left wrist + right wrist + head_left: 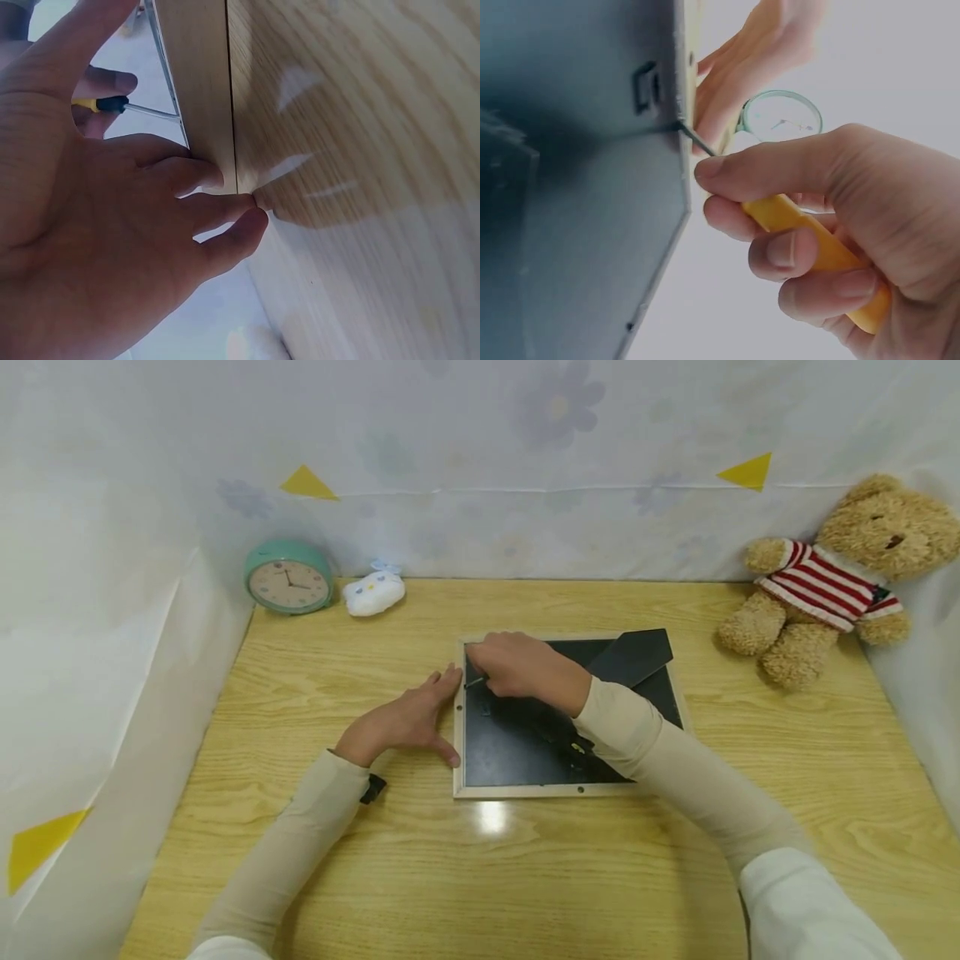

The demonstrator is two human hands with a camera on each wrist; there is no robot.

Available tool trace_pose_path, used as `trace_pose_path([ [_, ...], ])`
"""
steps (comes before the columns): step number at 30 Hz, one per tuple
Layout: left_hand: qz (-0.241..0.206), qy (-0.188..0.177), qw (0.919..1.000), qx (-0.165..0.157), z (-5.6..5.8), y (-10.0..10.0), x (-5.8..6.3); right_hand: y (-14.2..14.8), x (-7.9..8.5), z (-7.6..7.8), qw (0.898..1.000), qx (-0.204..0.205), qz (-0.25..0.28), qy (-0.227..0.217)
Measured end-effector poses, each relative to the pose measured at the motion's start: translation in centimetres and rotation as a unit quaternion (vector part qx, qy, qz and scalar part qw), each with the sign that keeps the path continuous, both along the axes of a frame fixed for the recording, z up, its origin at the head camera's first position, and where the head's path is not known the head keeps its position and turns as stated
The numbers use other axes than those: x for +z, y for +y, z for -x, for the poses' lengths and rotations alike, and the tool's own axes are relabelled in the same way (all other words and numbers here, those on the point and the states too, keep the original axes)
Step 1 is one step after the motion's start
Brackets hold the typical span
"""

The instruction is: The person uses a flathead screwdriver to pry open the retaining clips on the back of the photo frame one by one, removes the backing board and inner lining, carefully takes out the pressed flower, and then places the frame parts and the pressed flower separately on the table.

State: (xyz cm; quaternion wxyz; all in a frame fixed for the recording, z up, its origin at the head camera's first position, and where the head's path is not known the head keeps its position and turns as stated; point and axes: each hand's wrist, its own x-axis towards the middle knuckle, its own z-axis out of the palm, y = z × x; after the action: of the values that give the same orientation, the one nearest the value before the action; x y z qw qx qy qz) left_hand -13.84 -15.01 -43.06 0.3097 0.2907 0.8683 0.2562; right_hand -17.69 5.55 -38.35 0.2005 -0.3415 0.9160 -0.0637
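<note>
A picture frame (pixel 498 756) with a pale wooden border and black backing lies face down on the table. Its black stand leg (pixel 637 656) sticks out toward the upper right. My right hand (pixel 525 668) grips a screwdriver (pixel 821 247) by its yellow handle, fingers wrapped around it. The metal shaft's tip meets the inner edge of the frame's left border, close to a small metal clip (pixel 646 88). My left hand (pixel 408 714) rests along the frame's left side with fingers spread, thumb lower down and fingertips against the wooden border.
Behind the left hand stand a green round clock (pixel 290 578) and a small white plush (pixel 375 593). A teddy bear (pixel 825 585) in a striped sweater sits at the back right. A patterned cloth wall (pixel 480 535) borders the wooden table (pixel 420 877).
</note>
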Motion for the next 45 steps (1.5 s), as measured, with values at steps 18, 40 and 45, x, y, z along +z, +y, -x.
trace_pose_path([
  [18,0.006,0.016,0.9999,0.0,-0.1,0.0,0.3,-2.0,1.6,0.2,0.999,0.038,-0.024,0.026],
  [40,0.0,0.01,0.9999,-0.001,0.2,0.3,0.4,-3.2,2.4,-0.1,0.999,0.045,-0.004,0.029],
  [45,-0.015,0.013,0.9998,-0.003,0.1,0.2,0.3,-4.2,2.7,-0.2,0.997,0.063,-0.013,0.049],
])
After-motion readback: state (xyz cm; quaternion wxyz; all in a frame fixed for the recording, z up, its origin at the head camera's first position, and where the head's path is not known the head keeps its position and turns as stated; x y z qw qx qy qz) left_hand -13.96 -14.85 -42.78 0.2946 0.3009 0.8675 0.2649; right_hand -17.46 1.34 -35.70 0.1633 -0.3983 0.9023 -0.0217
